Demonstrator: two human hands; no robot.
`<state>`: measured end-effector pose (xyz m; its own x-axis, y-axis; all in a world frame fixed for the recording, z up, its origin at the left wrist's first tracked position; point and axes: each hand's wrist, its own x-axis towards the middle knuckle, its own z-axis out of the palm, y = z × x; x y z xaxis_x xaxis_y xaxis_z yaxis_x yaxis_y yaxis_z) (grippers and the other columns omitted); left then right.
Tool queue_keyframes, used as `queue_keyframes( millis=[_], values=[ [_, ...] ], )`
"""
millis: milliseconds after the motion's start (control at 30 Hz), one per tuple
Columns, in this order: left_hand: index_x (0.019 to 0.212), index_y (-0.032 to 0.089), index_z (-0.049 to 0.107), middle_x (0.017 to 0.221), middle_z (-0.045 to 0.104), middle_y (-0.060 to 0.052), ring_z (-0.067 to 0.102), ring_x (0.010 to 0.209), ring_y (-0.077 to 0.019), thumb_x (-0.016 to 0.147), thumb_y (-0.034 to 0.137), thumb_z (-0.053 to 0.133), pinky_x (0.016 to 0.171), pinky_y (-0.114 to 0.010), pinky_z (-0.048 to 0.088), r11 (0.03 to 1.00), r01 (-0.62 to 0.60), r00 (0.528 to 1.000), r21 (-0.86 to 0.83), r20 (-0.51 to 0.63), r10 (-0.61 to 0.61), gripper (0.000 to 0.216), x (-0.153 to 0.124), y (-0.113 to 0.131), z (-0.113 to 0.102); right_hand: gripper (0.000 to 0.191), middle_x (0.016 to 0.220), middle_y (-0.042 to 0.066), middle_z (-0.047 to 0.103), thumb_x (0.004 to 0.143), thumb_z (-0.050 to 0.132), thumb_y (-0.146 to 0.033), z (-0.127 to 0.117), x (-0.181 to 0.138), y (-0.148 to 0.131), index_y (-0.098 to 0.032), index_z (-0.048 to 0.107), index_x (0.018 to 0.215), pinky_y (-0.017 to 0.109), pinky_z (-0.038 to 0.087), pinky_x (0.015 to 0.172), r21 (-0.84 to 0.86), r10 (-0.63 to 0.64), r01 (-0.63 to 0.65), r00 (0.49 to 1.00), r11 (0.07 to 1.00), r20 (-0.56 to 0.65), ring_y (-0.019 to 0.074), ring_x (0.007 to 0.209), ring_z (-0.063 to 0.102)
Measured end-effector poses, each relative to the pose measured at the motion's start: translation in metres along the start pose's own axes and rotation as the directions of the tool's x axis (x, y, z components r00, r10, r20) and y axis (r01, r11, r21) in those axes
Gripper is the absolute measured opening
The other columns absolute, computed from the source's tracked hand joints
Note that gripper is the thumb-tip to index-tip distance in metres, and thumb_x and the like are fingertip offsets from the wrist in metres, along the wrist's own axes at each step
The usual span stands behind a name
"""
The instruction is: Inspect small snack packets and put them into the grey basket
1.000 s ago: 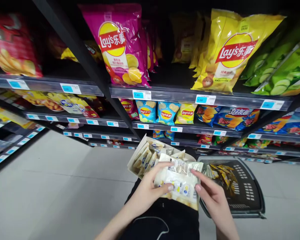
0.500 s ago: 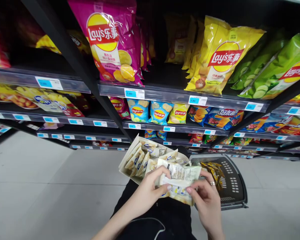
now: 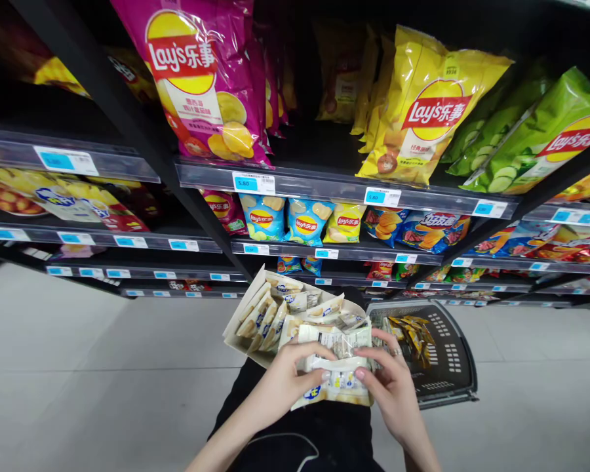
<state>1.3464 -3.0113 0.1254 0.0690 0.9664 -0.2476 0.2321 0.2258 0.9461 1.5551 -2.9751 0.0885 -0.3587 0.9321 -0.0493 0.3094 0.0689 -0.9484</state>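
Note:
Between my two hands is a pale cream snack packet [image 3: 337, 342], its printed back and seam facing up. My left hand [image 3: 289, 377] pinches the packet's left side, thumb near the middle seam. On the right side, my right hand [image 3: 389, 373] grips it with thumb and index finger, the other fingers along the edge. Just beyond the packet, an open cardboard box [image 3: 236, 328] tilts over my lap. Inside the box stand several similar cream packets [image 3: 258, 316] with blue logos. My hands hide part of the box's near side.
A dark grey shopping basket [image 3: 459, 377] with yellow-brown packets [image 3: 413, 334] sits on the floor to the right. Ahead, a black shelf [image 3: 324, 180] holds a purple chip bag [image 3: 211, 85], a yellow chip bag [image 3: 430, 108] and green chip bags [image 3: 545, 137]. A white cable [image 3: 299, 438] lies across my dark trousers.
Both hands still hold the packet, now with its face more level. My right hand has shifted left, its fingers closer to my left hand. The whole view has shifted slightly.

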Motion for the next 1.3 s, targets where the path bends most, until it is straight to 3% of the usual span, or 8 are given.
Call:
queue_keyframes(
  millis=[100, 267, 500, 700, 800, 900, 1133, 1300],
  values=[
    [0.084, 0.019, 0.075, 0.081, 0.070, -0.003, 0.061, 0.081, -0.0220, 0.069, 0.018, 0.066, 0.083, -0.032, 0.045, 0.999, 0.030, 0.999, -0.024, -0.023, -0.031, 0.017, 0.002, -0.004, 0.004, 0.015, 0.125, 0.010, 0.043, 0.081, 0.064, -0.035, 0.001, 0.001, 0.002, -0.021, 0.069, 0.086, 0.023, 0.046, 0.051, -0.024, 0.023, -0.022, 0.999, 0.999, 0.046, 0.0105, 0.063, 0.051],
    [0.072, 0.021, 0.077, 0.084, 0.073, -0.005, 0.064, 0.089, -0.0239, 0.070, 0.017, 0.067, 0.100, -0.038, 0.036, 0.997, -0.024, 0.992, -0.079, -0.129, 0.014, 0.011, 0.006, -0.012, 0.011, 0.009, 0.114, 0.009, 0.046, 0.079, 0.064, -0.029, 0.003, 0.002, 0.000, -0.021, 0.061, 0.083, 0.022, 0.049, 0.059, -0.053, 0.080, -0.073, 0.985, 0.996, 0.155, 0.0205, 0.092, 0.055],
    [0.058, 0.021, 0.071, 0.091, 0.071, -0.005, 0.056, 0.109, -0.0265, 0.068, 0.011, 0.067, 0.098, -0.036, 0.037, 0.993, -0.051, 0.974, -0.105, -0.223, 0.026, 0.015, 0.006, -0.017, 0.017, 0.013, 0.093, 0.006, 0.047, 0.080, 0.062, -0.023, 0.003, 0.006, -0.006, -0.020, 0.054, 0.070, 0.025, 0.045, 0.059, -0.228, 0.006, 0.025, 0.991, 0.973, 0.135, 0.0191, 0.078, 0.051],
    [0.064, 0.019, 0.065, 0.103, 0.066, -0.007, 0.052, 0.113, -0.0256, 0.070, 0.021, 0.071, 0.098, -0.034, 0.036, 0.986, -0.168, 0.985, -0.020, -0.050, 0.167, 0.009, -0.003, -0.030, -0.003, 0.022, 0.091, 0.004, 0.043, 0.077, 0.065, -0.022, 0.002, 0.006, -0.009, -0.019, 0.047, 0.064, 0.029, 0.043, 0.078, -0.229, -0.029, 0.069, 0.985, 0.971, 0.171, 0.0200, 0.086, 0.047],
    [0.066, 0.018, 0.058, 0.114, 0.061, -0.007, 0.049, 0.114, -0.0245, 0.073, 0.023, 0.069, 0.096, -0.031, 0.036, 0.991, -0.129, 0.991, 0.038, 0.032, 0.128, 0.014, -0.007, -0.039, -0.012, 0.024, 0.103, 0.004, 0.044, 0.072, 0.073, -0.024, 0.000, 0.005, -0.007, -0.020, 0.049, 0.070, 0.028, 0.042, 0.085, -0.130, 0.023, 0.019, 0.950, 0.991, 0.313, 0.0209, 0.097, 0.047],
    [0.068, 0.019, 0.051, 0.112, 0.057, -0.006, 0.049, 0.108, -0.0219, 0.076, 0.022, 0.065, 0.091, -0.028, 0.038, 0.991, -0.051, 0.998, 0.122, 0.053, 0.045, 0.017, -0.007, -0.048, -0.011, 0.024, 0.108, 0.004, 0.046, 0.070, 0.074, -0.024, 0.001, 0.004, 0.001, -0.021, 0.050, 0.075, 0.028, 0.041, 0.089, -0.122, 0.085, -0.038, 0.910, 0.992, 0.405, 0.0215, 0.103, 0.047],
    [0.071, 0.020, 0.045, 0.087, 0.051, -0.001, 0.051, 0.085, -0.0183, 0.080, 0.025, 0.059, 0.078, -0.027, 0.039, 0.961, 0.101, 0.995, 0.257, -0.017, -0.100, 0.017, -0.009, -0.060, 0.000, 0.012, 0.095, 0.005, 0.051, 0.080, 0.056, -0.017, 0.021, -0.008, 0.029, -0.021, 0.049, 0.072, 0.027, 0.040, 0.082, -0.227, 0.142, -0.089, 0.963, 0.970, 0.229, 0.0211, 0.096, 0.050],
    [0.076, 0.020, 0.048, 0.078, 0.053, 0.003, 0.051, 0.076, -0.0148, 0.075, 0.018, 0.059, 0.068, -0.022, 0.041, 0.973, 0.125, 0.971, 0.196, 0.177, -0.160, 0.011, -0.018, -0.067, -0.006, 0.021, 0.071, -0.002, 0.048, 0.077, 0.057, -0.014, 0.023, -0.014, 0.048, -0.021, 0.041, 0.065, 0.022, 0.038, 0.063, -0.195, 0.067, -0.036, 0.986, 0.980, 0.155, 0.0146, 0.067, 0.049]
  ],
)
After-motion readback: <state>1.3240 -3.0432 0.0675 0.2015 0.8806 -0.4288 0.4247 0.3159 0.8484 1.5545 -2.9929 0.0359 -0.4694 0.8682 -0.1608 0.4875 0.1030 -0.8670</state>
